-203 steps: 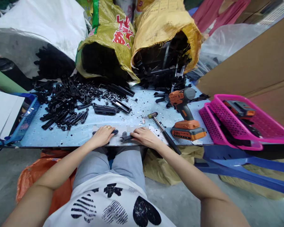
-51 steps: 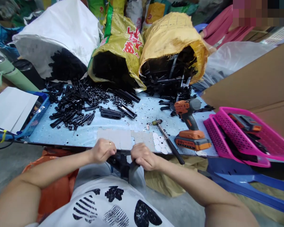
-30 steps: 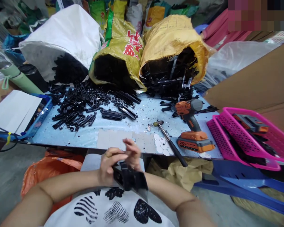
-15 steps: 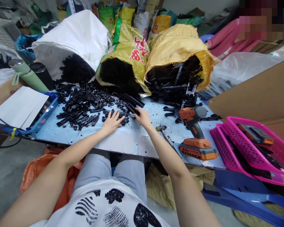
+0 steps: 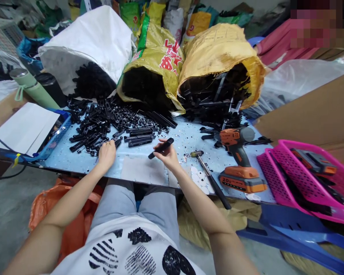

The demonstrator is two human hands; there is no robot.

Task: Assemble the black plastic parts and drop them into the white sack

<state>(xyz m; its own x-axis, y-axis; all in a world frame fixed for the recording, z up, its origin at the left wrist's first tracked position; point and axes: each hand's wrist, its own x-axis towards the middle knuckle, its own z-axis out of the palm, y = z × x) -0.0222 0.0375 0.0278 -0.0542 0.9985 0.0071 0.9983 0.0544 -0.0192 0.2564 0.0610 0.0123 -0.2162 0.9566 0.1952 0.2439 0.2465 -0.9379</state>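
My right hand point(image 5: 169, 156) is closed on a narrow black plastic bar point(image 5: 160, 148), held tilted over the front of the table. My left hand point(image 5: 107, 154) has its fingers curled together at the near edge of a heap of small black plastic parts point(image 5: 94, 128); what is in its grip is hidden. Between the hands, a little farther back, several black bars point(image 5: 140, 137) lie side by side. More long black strips point(image 5: 162, 119) rest behind them. A pale board point(image 5: 141, 168) lies flat on the tabletop in front of me.
Behind stand a white sack point(image 5: 88, 34), a green-gold sack point(image 5: 151, 57) and a yellow sack point(image 5: 218, 49), mouths facing me with black parts inside. On the right are a hammer point(image 5: 210, 177), a cordless drill point(image 5: 239, 160) and pink baskets point(image 5: 304, 183). A blue basket point(image 5: 53, 137) stands left.
My left hand has moved left from the row of bars to the heap, its fingers now curled. My right hand has drawn the black bar nearer and tilted it.
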